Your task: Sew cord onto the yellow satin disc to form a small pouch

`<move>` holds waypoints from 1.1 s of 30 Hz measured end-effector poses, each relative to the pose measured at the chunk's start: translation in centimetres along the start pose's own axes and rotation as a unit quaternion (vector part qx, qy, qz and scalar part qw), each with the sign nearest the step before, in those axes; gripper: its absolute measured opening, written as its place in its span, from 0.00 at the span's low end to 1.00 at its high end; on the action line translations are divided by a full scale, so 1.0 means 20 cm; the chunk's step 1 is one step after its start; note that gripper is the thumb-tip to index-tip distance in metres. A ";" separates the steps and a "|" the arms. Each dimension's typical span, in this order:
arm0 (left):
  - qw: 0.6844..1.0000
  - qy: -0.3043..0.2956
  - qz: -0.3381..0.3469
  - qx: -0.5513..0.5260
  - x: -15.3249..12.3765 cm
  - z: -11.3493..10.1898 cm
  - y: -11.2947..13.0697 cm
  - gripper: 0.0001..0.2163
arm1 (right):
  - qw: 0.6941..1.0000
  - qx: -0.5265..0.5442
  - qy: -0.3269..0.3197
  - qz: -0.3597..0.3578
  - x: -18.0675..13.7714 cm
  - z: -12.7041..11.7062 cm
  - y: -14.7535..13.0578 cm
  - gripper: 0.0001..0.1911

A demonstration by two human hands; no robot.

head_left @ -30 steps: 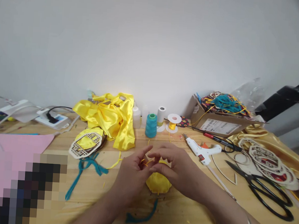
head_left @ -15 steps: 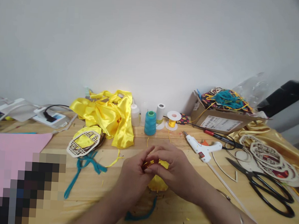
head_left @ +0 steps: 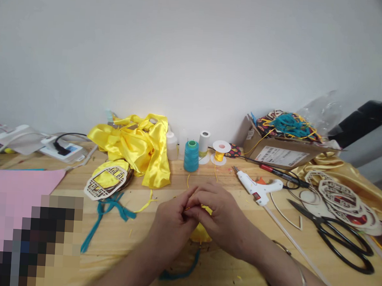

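Observation:
My left hand (head_left: pixel 173 226) and my right hand (head_left: pixel 223 216) meet over the table, fingertips together. Both are closed in a pinch on yellow cord, of which only a sliver shows between the fingers. Directly beneath them lies a round yellow satin piece (head_left: pixel 201 234), mostly covered by my right hand. A teal tassel (head_left: pixel 184 274) trails from its lower edge onto the wood. Behind my hands, thin yellow cord (head_left: pixel 188 180) rises into view, and another strand leads to a white spool (head_left: pixel 221 145) wound with yellow cord. A teal thread cone (head_left: pixel 191 157) stands beside it.
To the right lie a white glue gun (head_left: pixel 258 186), large black scissors (head_left: pixel 337 234) and wooden lattice cutouts (head_left: pixel 349 202). A cardboard box (head_left: pixel 277 154) holds cords. On the left are yellow satin (head_left: pixel 135 144), a lattice-covered yellow disc (head_left: pixel 106 183), a power strip (head_left: pixel 64 150) and pink sheet (head_left: pixel 16 192).
My right hand's fingers have closed in nearer to the left fingertips, narrowing the gap between them. The view has shifted slightly; the things on the table stay put.

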State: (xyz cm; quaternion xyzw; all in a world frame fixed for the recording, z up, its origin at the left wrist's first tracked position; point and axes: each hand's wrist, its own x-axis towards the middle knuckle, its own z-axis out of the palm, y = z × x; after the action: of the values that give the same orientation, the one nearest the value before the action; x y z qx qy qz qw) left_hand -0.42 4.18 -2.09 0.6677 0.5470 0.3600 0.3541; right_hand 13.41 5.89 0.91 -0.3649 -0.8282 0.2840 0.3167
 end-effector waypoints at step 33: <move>0.823 -0.135 -0.260 -0.487 0.03 -0.04 0.00 0.09 | 0.978 0.131 0.051 0.151 0.02 -0.08 0.08 0.07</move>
State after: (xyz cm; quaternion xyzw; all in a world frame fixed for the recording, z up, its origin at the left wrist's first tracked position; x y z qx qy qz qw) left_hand -1.07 4.86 -1.73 0.2833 0.4003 0.3809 0.7839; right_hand 15.09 7.48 0.94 -0.4548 -0.7018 0.4160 0.3571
